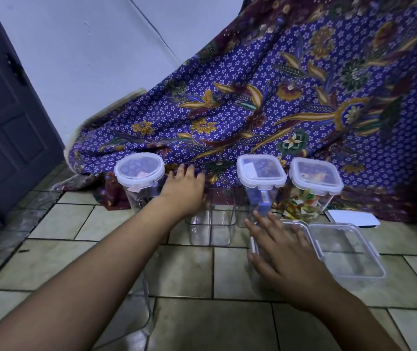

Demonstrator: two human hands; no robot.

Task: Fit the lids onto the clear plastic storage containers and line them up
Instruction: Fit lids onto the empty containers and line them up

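Observation:
Three tall clear containers with lids on stand in a row against the patterned cloth: an oval-lidded one [139, 171] at the left and two square-lidded ones [261, 173] [316, 176] at the right. Between them stands a lidless clear square container [213, 224]. My left hand [184, 190] lies flat over its far left rim with the fingers spread. My right hand [285, 252] rests palm-down, fingers apart, on the lid of a low clear container [255, 244]. A second low lidded container [349, 249] sits right beside it.
A purple floral cloth [278, 110] drapes down behind the row. A flat white object [351, 217] lies on the tiled floor [184, 269] at the right. Clear plastic edges [147, 300] show under my left forearm. A dark door [4, 117] stands at the left.

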